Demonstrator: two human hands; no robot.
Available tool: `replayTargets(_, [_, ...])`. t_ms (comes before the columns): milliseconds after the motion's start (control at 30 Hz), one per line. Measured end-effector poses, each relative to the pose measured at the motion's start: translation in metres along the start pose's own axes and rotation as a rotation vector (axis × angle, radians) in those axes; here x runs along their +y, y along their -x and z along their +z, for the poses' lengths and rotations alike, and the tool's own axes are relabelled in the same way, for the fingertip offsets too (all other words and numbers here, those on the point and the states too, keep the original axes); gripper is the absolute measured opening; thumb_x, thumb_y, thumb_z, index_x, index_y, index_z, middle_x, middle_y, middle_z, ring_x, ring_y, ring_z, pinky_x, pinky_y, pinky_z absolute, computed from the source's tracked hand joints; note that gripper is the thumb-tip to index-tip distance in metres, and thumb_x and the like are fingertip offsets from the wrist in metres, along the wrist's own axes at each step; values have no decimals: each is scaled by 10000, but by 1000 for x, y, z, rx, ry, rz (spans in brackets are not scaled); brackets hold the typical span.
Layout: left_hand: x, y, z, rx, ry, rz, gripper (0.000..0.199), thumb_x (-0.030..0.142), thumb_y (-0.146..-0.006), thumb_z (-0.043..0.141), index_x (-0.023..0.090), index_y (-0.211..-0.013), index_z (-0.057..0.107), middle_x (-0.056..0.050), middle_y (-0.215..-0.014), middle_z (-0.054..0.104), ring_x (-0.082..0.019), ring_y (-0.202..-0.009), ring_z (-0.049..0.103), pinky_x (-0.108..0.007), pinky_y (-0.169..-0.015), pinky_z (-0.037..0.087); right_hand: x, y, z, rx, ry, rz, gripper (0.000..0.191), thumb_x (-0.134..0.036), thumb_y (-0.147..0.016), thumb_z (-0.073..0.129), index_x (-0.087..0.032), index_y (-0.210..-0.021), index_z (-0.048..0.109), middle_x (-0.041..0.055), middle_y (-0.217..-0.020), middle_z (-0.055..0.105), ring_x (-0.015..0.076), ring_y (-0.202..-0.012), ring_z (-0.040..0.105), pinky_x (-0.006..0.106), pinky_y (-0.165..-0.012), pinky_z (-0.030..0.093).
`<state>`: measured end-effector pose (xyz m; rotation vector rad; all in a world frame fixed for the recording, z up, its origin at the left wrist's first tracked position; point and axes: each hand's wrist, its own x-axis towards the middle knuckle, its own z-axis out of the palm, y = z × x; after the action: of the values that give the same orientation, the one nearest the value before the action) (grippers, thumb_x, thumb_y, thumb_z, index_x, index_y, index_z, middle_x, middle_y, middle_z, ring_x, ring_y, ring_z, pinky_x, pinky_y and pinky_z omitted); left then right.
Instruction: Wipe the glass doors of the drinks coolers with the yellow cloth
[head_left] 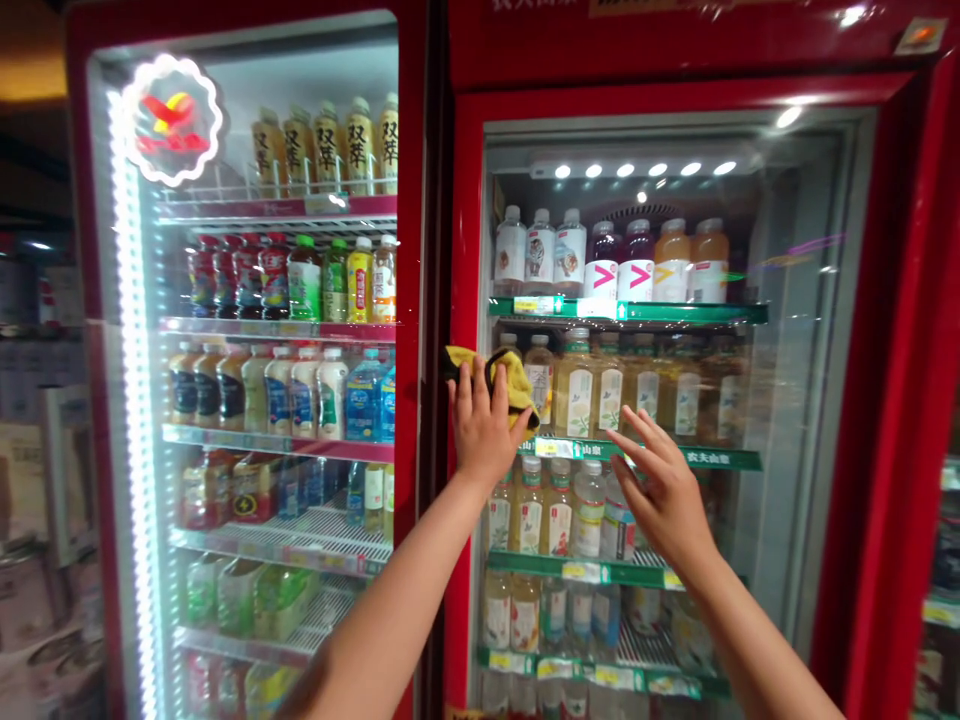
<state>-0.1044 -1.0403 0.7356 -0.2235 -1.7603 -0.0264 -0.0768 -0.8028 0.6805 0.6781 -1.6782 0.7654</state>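
Note:
My left hand [484,425] presses a yellow cloth with black edging [516,380] flat against the left side of the red door frame [466,250] and the edge of its glass. Its fingers lie over the cloth, which bunches out to the right of them. To the right, my right hand [664,490] is raised in front of the glass door [795,400], fingers spread and nothing in it. Whether its fingertips touch the glass I cannot tell. Behind the glass, bottles [579,385] stand in rows on shelves with green front strips [660,455].
Close on the left stands a second red-framed drinks cooler [411,300], with lit shelves of bottles and a round glowing sign [172,120]. A dark gap [439,150] separates the two coolers. At the far right, more shelving [941,610] shows past the red cabinet side [892,450].

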Motion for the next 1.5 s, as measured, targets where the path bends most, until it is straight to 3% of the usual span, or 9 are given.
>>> replayTargets(133, [43, -33, 11, 16, 37, -25, 760, 486, -923, 616, 148, -1559, 374, -223, -1682, 206, -413, -1570, 115, -667, -1243, 166, 11, 5, -14, 8, 4, 12, 320, -293, -985, 536, -315, -1262, 693, 71, -1502, 569, 303, -1458, 455, 607, -1122, 466])
replayTargets(367, [31, 41, 5, -145, 31, 278, 705, 497, -881, 681, 248, -1507, 472, -192, -1650, 329, -378, -1559, 205, -589, -1233, 268, 37, 27, -35, -52, 67, -17, 343, -264, -987, 530, -293, -1299, 668, 94, -1511, 558, 305, -1469, 439, 604, -1132, 460])
replayTargets(533, [43, -16, 12, 66, 45, -50, 707, 450, -920, 634, 162, -1532, 431, -222, -1672, 249, -392, -1573, 135, -632, -1230, 239, 47, 21, -43, -69, 176, -4, 399, -232, -991, 507, -280, -1371, 620, 106, -1520, 548, 315, -1476, 425, 610, -1114, 482])
replayTargets(700, [89, -48, 24, -27, 131, 248, 659, 454, -924, 622, 212, -1517, 467, -161, -1660, 320, -361, -1559, 226, -601, -1258, 205, 43, 23, -41, -52, 210, 17, 414, -226, -991, 504, -276, -1390, 605, 109, -1534, 531, 311, -1475, 427, 591, -1115, 492])
replayTargets(833, [76, -6, 22, -94, 137, 441, 673, 481, -915, 635, 219, -1514, 477, -164, -1642, 355, -354, -1544, 273, -564, -1253, 255, 44, 31, -43, -35, 237, 40, 402, -228, -987, 509, -265, -1370, 625, 114, -1517, 550, 315, -1464, 443, 583, -1108, 502])
replayTargets(1000, [57, 5, 22, -71, 166, 289, 789, 410, -900, 676, 230, -1589, 337, -164, -1649, 331, -357, -1546, 262, -589, -1265, 217, 55, 28, -53, -52, 319, 91, 404, -219, -972, 504, -243, -1348, 650, 120, -1492, 574, 312, -1438, 481, 568, -1099, 515])
replayTargets(1133, [99, -32, 32, 21, 252, 127, 806, 392, -913, 656, 210, -1606, 288, -168, -1680, 240, -378, -1563, 195, -651, -1260, 164, 57, 24, -59, -82, 427, 130, 410, -215, -965, 505, -223, -1347, 654, 115, -1454, 611, 320, -1387, 541, 555, -1085, 530])
replayTargets(1267, [135, -32, 41, -60, 298, 340, 758, 398, -893, 685, 201, -1563, 387, -164, -1662, 296, -362, -1558, 226, -620, -1261, 197, 54, 27, -64, -85, 505, 116, 409, -205, -969, 491, -202, -1345, 653, 120, -1428, 633, 317, -1350, 575, 520, -1051, 553])
replayTargets(1500, [103, 4, 39, -81, 241, 472, 710, 428, -895, 680, 255, -1538, 433, -135, -1631, 379, -328, -1540, 291, -573, -1257, 254, 69, 31, -91, -92, 602, 168, 314, -283, -1005, 479, -253, -1151, 755, 68, -945, 776, 230, -866, 714, 336, -720, 581])
